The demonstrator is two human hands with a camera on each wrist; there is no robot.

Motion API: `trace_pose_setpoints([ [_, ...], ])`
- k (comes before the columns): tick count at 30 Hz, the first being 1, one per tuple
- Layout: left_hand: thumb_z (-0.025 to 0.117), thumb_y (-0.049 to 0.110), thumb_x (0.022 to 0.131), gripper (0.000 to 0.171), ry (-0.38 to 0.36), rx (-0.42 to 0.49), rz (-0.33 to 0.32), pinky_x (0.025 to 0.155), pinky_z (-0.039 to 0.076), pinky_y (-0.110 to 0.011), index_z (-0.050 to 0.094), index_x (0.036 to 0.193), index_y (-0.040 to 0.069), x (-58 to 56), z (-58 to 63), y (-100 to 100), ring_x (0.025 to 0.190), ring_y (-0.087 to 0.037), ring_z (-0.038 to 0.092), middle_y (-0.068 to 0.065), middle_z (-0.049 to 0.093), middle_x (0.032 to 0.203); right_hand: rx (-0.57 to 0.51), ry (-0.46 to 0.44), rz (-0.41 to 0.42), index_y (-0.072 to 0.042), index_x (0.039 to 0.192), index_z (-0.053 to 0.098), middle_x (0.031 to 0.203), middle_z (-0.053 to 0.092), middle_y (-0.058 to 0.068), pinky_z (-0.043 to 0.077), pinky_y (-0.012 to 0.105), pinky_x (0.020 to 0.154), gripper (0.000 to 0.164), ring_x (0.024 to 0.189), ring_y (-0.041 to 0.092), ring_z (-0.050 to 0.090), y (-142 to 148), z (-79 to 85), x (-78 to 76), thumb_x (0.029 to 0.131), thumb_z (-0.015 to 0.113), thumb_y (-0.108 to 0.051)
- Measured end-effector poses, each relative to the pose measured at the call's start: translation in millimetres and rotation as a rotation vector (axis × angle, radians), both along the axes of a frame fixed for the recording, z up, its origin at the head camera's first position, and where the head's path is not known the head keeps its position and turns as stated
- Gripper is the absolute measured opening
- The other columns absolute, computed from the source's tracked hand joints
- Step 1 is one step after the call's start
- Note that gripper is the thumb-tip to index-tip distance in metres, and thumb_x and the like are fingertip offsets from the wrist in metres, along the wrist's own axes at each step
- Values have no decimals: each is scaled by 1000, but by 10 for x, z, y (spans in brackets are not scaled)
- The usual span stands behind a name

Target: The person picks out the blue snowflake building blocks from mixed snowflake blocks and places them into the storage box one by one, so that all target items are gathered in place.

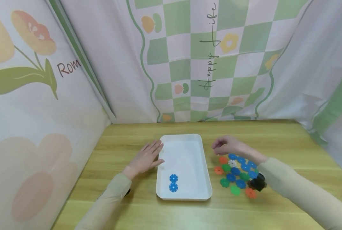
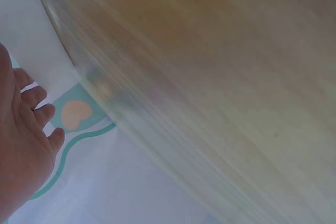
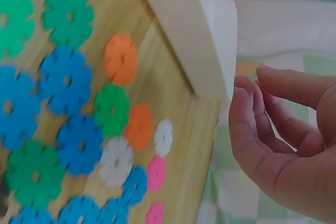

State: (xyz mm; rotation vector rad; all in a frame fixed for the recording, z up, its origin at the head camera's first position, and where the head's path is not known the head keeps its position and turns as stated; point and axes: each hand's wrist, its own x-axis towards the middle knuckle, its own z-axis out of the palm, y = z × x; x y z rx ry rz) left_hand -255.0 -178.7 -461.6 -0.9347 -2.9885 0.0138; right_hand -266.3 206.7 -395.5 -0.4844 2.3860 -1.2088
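Right sleeve [image 1: 306,190] cropped at edge | right fingers [image 3: 244,124] curled, hold unclear | left fingers [image 1: 158,149] spread at tray [image 1: 185,159]

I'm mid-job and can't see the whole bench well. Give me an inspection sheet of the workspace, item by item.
Surface: wood-grain table.
Job's things: white tray with two blue pieces in its near left part; loose flower-shaped pieces right of it, in blue, green, orange, white and pink.
Clutter: black item by the right cuff, not identifiable.
Left hand: fingers extended at the tray's left rim; contact unclear.
Right hand: near the loose pieces, fingers curled, no piece visible in them.
Cables: nothing seen.
Surroundings: printed curtain behind the table, reading "Happy Life".
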Motion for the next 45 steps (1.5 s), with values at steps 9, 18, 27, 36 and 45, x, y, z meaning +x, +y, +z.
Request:
trace_pose_setpoints([
  [9,37,57,103,75,-3,-15,4,127,22,-48,20,159,9,1,-26,-12,155,-29,18,-9,17,167,98,-19,-127,10,114,62,102,70,14,60,32,77,34,88,16,67,565,-152,-4,94,66,-17],
  [18,39,55,103,74,20,-13,-9,126,25,-49,23,158,8,7,-20,-6,154,-30,21,-11,20,166,203,62,-146,17,113,59,97,70,19,60,28,71,36,83,15,65,1006,-292,40,91,67,-10],
  [27,36,58,102,76,-13,0,11,127,22,-47,19,159,10,1,-54,-22,155,-28,18,-9,15,167,311,122,-126,15,111,61,95,70,19,59,33,72,37,82,18,65,1213,-331,154,85,71,-10],
  [36,38,57,102,76,-1,18,5,126,23,-48,21,159,9,5,-34,-15,154,-29,21,-10,18,167,339,97,-132,10,107,64,94,70,13,58,33,73,40,84,18,64,1287,-404,174,77,79,-13],
  [45,40,55,102,75,2,17,2,126,24,-49,22,158,9,6,-21,-9,154,-30,21,-11,19,167,382,125,-144,7,103,66,95,69,16,60,40,77,40,86,22,64,1240,-436,195,73,82,-14],
])
